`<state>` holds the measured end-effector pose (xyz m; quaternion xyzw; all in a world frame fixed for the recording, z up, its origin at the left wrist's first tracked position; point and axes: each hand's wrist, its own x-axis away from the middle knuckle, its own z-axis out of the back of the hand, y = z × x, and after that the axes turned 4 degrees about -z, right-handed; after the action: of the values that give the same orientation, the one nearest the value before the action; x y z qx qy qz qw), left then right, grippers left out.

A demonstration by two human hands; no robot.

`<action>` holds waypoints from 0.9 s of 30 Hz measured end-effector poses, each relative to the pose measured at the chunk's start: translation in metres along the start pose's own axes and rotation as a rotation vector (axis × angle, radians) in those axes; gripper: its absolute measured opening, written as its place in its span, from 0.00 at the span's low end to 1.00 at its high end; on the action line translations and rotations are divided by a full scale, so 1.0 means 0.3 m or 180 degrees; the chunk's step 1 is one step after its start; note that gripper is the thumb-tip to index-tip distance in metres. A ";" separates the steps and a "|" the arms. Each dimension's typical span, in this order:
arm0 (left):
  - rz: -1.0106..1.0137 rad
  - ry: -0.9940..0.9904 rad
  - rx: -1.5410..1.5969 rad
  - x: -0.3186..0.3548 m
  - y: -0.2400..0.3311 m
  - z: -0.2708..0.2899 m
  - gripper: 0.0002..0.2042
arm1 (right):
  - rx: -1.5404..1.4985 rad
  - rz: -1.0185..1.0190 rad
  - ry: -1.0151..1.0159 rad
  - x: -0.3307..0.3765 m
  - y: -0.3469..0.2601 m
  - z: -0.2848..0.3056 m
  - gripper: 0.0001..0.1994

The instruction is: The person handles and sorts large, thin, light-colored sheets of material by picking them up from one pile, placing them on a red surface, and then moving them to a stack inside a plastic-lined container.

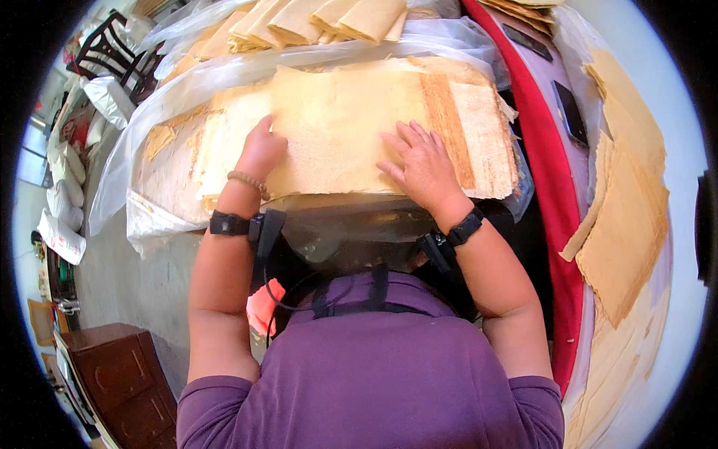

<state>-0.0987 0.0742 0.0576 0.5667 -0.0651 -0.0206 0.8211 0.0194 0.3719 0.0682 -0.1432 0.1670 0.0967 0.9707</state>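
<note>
A wide, thin, pale yellow sheet (pixel 336 123) with ragged edges lies on top of a stack of similar sheets (pixel 490 127) in front of me. I cannot tell whether it is paper or something else. My left hand (pixel 262 146) is closed at the sheet's left edge, fingers curled and thumb against it. Spread over the sheet's right part is my right hand (pixel 419 161), its fingers apart and slightly blurred, holding nothing. To the right of that hand, a darker orange-brown strip (pixel 449 127) shows across the stack.
Clear plastic film (pixel 120 165) wraps the stack's left and far sides. Folded yellow sheets (pixel 299 22) lie beyond it. On the right, past a red cloth edge (pixel 557 247), are two phones (pixel 570 112) and more sheets (pixel 632 239). A brown cabinet (pixel 112 374) stands at lower left.
</note>
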 end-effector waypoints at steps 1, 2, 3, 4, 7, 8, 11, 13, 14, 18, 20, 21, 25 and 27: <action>-0.0005 0.0114 -0.0446 -0.007 -0.015 0.006 0.27 | 0.0069 -0.0024 -0.0105 -0.004 -0.004 -0.012 0.24; -0.0001 0.0231 -0.0893 -0.006 -0.022 0.012 0.26 | 0.0135 -0.0040 -0.0211 -0.008 -0.012 -0.024 0.25; 0.0042 0.0273 -0.0893 -0.005 -0.030 0.019 0.26 | 0.0109 0.0007 -0.0239 -0.012 -0.022 -0.033 0.25; -0.0071 0.0342 -0.1113 -0.002 -0.039 0.024 0.27 | 0.0165 -0.0008 -0.0292 -0.016 -0.033 -0.038 0.26; -0.0360 0.0595 -0.1693 0.040 -0.053 0.030 0.28 | 0.0253 0.0031 -0.0368 -0.027 -0.032 -0.064 0.26; -0.0588 0.0708 -0.2068 0.054 -0.046 0.027 0.30 | 0.0305 0.0004 -0.0360 -0.034 -0.028 -0.074 0.26; -0.0839 0.1307 -0.2060 0.164 -0.009 0.059 0.24 | 0.0416 -0.0008 -0.0367 -0.036 -0.042 -0.079 0.27; -0.0897 0.1649 -0.2274 0.231 -0.063 0.145 0.20 | 0.0406 0.0015 -0.0412 -0.049 -0.052 -0.061 0.28; -0.1018 0.1911 -0.2466 0.261 -0.091 0.188 0.16 | 0.0353 0.0008 -0.0477 -0.054 -0.049 -0.047 0.28; -0.0859 0.2070 -0.2703 0.335 0.004 0.189 0.10 | 0.0159 -0.0003 -0.0502 -0.067 -0.026 -0.027 0.26; -0.1909 0.1093 -0.2100 0.346 0.144 0.054 0.12 | 0.0256 0.0000 -0.0323 -0.067 -0.019 -0.062 0.26; -0.1989 0.0989 -0.1965 0.323 0.166 -0.005 0.12 | 0.0285 0.0121 -0.0142 -0.070 -0.023 -0.073 0.25; -0.3195 -0.0142 -0.1822 0.182 0.160 -0.200 0.18 | 0.0126 0.0072 -0.0063 -0.082 -0.063 -0.055 0.23; -0.2671 -0.0308 -0.2546 0.120 0.107 -0.277 0.17 | 0.0081 0.0059 -0.0008 -0.065 -0.033 -0.048 0.22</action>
<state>-0.0536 0.1588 0.0615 0.1882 0.1405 -0.3930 0.8890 -0.0005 0.3553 0.0644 -0.1291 0.1683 0.1038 0.9717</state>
